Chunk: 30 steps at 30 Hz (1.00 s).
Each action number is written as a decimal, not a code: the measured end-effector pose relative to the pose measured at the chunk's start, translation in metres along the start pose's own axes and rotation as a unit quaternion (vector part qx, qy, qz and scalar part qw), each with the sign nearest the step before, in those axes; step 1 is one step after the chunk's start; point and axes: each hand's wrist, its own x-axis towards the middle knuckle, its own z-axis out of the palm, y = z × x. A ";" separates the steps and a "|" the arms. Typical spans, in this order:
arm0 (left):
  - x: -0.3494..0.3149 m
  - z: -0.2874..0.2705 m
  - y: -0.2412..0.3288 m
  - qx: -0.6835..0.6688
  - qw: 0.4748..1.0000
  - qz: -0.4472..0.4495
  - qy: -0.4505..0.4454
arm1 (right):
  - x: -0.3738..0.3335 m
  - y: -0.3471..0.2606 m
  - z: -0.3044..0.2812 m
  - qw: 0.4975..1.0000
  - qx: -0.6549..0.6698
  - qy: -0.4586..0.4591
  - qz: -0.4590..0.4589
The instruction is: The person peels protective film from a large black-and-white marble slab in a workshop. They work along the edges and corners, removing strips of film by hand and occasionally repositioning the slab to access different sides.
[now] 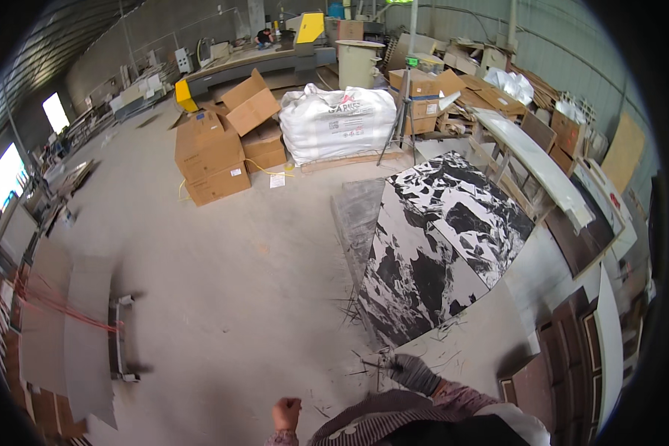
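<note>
At the lower edge my left hand [286,414] is bare and curled into a fist, with nothing seen sticking out of it. My right hand [416,374], in a grey striped glove, is closed around a thin dark stick-like thing [380,363], too small to name. That hand is beside the near corner of a black-and-white marble-patterned panel [416,279] lying low. A second panel with a similar pattern [476,215] adjoins it on the far right side. Thin dark strips [351,312] are scattered along the panel's left edge and around my right hand.
Cardboard boxes [208,156] and a white bulk bag [338,126] stand ahead. A tripod [403,119] stands beside the bag. Stacked boards [572,357] line the right; grey sheets [67,327] lean at left beside a low cart [119,338]. Far back, a person [264,39] is at a yellow-grey machine.
</note>
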 end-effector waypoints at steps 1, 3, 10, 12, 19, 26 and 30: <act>0.012 -0.014 0.036 -0.045 0.999 -0.011 0.005 | 0.011 -0.016 -0.001 0.998 0.008 0.007 -0.061; 0.031 -0.029 0.087 -0.160 0.986 0.026 0.042 | 0.037 -0.077 -0.022 0.985 0.007 0.015 -0.172; 0.101 -0.037 0.224 -0.279 0.934 0.196 -0.108 | 0.105 -0.190 -0.086 0.922 0.003 0.256 -0.290; 0.124 -0.043 0.260 -0.259 0.933 0.211 -0.138 | 0.130 -0.192 -0.082 0.922 0.075 0.283 -0.255; 0.238 -0.051 0.383 -0.089 0.841 0.473 -0.248 | 0.213 -0.210 -0.062 0.967 0.024 0.190 -0.168; 0.280 -0.021 0.534 -0.008 0.729 0.501 -0.466 | 0.244 -0.219 -0.075 0.918 -0.134 0.326 -0.181; 0.307 0.022 0.587 0.046 0.640 0.535 -0.549 | 0.252 -0.216 -0.064 0.871 -0.112 0.467 -0.104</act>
